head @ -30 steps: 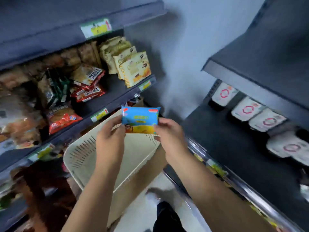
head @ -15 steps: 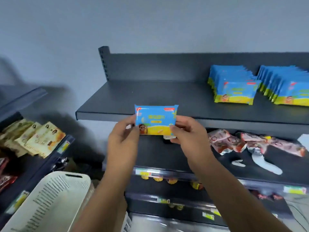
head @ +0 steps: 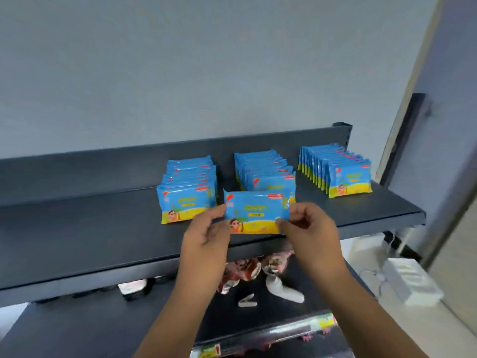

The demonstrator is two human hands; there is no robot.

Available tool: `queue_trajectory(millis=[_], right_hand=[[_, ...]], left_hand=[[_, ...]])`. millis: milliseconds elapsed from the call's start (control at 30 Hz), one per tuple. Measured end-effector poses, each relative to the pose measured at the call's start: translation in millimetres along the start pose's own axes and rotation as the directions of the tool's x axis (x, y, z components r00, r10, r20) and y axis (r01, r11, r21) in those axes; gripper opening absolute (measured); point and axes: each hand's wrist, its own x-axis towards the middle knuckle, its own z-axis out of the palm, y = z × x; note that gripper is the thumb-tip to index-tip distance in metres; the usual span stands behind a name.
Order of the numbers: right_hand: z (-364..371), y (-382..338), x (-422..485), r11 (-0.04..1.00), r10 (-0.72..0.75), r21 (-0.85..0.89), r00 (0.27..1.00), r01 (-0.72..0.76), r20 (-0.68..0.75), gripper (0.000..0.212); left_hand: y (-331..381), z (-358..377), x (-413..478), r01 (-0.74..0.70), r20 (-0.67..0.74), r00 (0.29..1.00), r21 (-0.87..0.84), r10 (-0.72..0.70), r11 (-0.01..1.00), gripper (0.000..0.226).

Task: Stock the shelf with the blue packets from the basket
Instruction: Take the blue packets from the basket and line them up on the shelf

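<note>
Both hands hold one blue packet (head: 256,212) with a yellow lower band, upright, just above the front of the dark shelf (head: 90,228). My left hand (head: 206,233) pinches its left edge and my right hand (head: 308,228) pinches its lower right corner. Three rows of the same blue packets stand on the shelf behind it: a left row (head: 187,192), a middle row (head: 265,171) right behind the held packet, and a right row (head: 338,171). The basket is out of view.
The shelf's left half is bare dark metal. Below it, a lower shelf (head: 322,301) carries reddish foil packets (head: 247,270) and small white items. A white box (head: 410,282) lies on the floor at the right, next to a wall edge.
The view has swung right from the basket and the snack shelves to this shelf. Both hands carried the packet up and forward, in front of the middle row.
</note>
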Motion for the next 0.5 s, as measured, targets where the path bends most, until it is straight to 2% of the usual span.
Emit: queue_trajectory(millis=[167,367,500], right_hand=[[-53,21,62,0.997,-0.031,-0.073,0.999,0.032,0.011,0.024],[-98,40,117,0.996,-0.004,-0.088,0.993,-0.007,-0.117,0.023],[-98,48,134,0.986,0.026,-0.165,0.997,-0.037,-0.07,0.022]], left_hand=[[-11,82,18,-0.035,0.035,0.999,0.046,0.033,0.998,0.03],[-19,160,40,-0.066,0.131,0.99,0.146,0.047,0.987,0.031],[-29,178,50,-0.091,0.071,0.995,0.282,0.074,0.955,0.032]])
